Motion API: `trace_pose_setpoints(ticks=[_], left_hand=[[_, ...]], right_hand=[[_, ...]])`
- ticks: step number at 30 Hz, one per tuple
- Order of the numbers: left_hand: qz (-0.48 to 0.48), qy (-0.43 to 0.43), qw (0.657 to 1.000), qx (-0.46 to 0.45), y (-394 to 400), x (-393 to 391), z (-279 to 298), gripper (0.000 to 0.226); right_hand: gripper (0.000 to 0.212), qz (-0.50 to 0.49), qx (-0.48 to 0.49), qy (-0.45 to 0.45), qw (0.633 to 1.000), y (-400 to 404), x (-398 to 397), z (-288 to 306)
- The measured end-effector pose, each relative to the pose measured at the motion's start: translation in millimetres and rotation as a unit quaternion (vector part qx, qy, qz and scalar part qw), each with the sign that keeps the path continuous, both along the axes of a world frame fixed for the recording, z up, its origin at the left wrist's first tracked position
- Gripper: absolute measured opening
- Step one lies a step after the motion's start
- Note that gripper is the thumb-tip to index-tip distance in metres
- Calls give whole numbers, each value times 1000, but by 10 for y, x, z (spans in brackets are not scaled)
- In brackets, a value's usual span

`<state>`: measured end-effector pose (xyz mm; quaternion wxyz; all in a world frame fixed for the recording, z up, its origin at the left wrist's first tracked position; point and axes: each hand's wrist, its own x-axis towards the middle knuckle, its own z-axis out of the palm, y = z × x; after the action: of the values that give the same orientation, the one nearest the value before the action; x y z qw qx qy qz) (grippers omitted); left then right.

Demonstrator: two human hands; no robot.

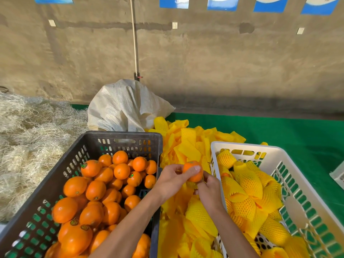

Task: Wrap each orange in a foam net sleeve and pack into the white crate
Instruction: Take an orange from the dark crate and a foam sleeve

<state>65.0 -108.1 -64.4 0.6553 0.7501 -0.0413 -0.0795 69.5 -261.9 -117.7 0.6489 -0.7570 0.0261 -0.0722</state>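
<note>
The dark crate [89,183], just left of the heap of yellow foam net sleeves [186,146], holds many bare oranges, while the white crate [305,185], just right of that heap, is partly filled with sleeved fruit, so the job seems well short of done. Above the heap, the left hand [172,181] curls its fingers around a bare orange [192,172]. The right hand [209,190] pinches something yellow under the fruit, probably a sleeve, though the view is unclear.

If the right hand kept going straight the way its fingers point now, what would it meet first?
The right hand points up and away; its fingers already touch the orange that the left hand grips. Beyond that, probably the loose foam sleeves, though depth is unclear.
</note>
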Motion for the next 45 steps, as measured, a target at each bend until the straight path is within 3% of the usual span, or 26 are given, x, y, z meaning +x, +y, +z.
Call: trace_pose_setpoints(ticks=[3,7,11,14,18,20,23,28,33,40,43,45], left_hand=[[-10,-14,999,41,-8,-2,-19,55],[-24,-29,993,110,2,-2,-31,54],[-6,-44,988,145,-39,-11,-48,42],[63,-56,983,162,-50,15,-35,46],[104,-82,969,207,-101,11,-70,56],[133,-97,959,231,-145,1,-94,56],[176,-124,943,254,-195,11,-130,49],[164,-124,949,238,-204,9,-175,50],[154,-149,961,175,-195,-5,-164,36],[85,-101,983,129,-221,72,-200,16],[95,-103,971,194,-187,52,-227,57],[113,-127,963,209,-183,19,-211,64]], right_hand=[[11,-14,55,8,998,-2,-8,33],[27,-38,123,38,991,-47,46,42],[22,-66,169,28,983,-51,89,37],[30,-86,94,-66,990,-45,50,29],[21,-82,-21,-166,982,-13,-23,43],[11,-77,-83,-207,972,18,-56,56],[18,-71,-161,-276,945,53,-78,42],[41,-74,-190,-196,959,60,-122,28],[69,-39,-211,-117,970,92,-117,9],[64,-39,-195,-84,976,68,-74,-48],[62,-39,-216,-78,972,51,-59,-58],[57,-39,-220,-94,970,40,-68,-30]])
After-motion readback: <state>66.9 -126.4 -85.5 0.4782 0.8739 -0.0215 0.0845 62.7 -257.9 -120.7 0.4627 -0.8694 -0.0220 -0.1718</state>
